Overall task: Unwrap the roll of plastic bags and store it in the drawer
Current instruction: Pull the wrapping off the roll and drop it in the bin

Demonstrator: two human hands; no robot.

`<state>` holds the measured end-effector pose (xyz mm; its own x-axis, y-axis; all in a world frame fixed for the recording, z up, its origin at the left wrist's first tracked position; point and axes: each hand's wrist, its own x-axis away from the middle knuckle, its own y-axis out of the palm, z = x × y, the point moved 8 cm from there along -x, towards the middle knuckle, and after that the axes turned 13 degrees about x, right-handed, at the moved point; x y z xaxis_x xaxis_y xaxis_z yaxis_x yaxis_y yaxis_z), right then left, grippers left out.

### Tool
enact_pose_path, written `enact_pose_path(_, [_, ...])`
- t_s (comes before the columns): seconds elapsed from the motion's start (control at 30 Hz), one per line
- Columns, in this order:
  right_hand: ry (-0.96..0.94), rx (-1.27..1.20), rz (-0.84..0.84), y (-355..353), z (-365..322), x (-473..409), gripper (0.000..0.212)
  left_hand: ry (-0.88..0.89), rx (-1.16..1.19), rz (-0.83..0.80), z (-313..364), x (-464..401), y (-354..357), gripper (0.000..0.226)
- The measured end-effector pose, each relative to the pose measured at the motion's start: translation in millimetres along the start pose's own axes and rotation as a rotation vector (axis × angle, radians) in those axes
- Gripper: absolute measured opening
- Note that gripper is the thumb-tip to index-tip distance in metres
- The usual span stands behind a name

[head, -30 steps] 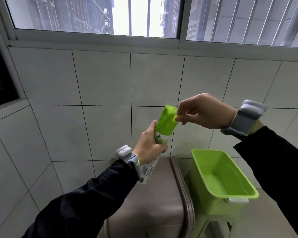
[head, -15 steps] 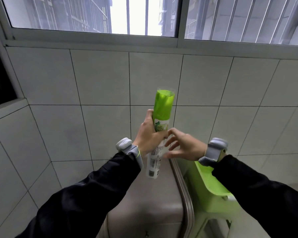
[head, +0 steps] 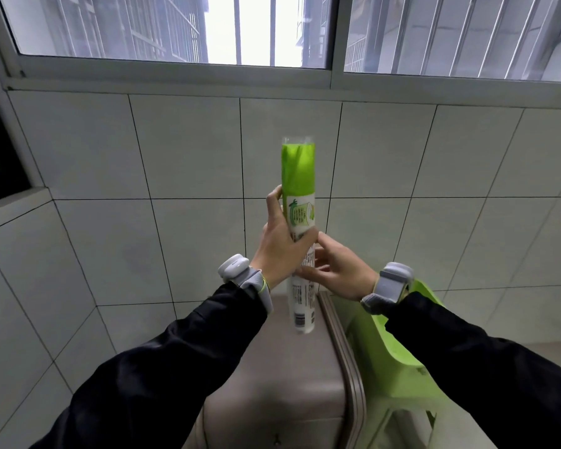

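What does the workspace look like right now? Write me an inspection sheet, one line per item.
Surface: grey-brown cabinet top with a ridged edge, below the hands; nothing rests on it.
Job's things: roll of plastic bags held upright in the air, still in its clear printed wrapper; green roll shows at the top. No drawer seen.
Clutter: green plastic bin right of the cabinet, partly hidden by the right sleeve.
Grippers: left hand clasped round the roll's middle; right hand touching the wrapper lower down, fingers loose. Both wear grey wrist bands.
Cables: nothing seen.
Surroundings: white tiled wall, barred window above.
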<state>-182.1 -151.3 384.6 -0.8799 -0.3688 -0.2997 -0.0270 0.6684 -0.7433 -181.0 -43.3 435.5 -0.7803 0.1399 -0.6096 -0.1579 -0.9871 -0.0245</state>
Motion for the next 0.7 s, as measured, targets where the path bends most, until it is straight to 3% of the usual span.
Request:
enact_pose_path(0.07, [0.000,0.002,0.023,-6,-4,-1,0.062,0.034,-0.032,-0.022,3,2,2,0.079])
enact_pose_path(0.13, [0.006,-0.003,0.057,-12,-6,-4,0.050,0.064,-0.048,-0.044,3,5,3,0.083])
enact_pose_path(0.3, [0.056,-0.113,0.172,-33,-6,-10,0.033,0.150,-0.177,-0.056,1,7,3,0.073])
enact_pose_path(0.5, [0.176,-0.349,0.276,-58,-12,-12,0.041,0.257,-0.274,-0.136,12,17,17,0.058])
enact_pose_path(0.7, [0.245,-0.341,0.294,-62,-9,-15,0.042,0.334,-0.231,-0.162,25,20,24,0.053])
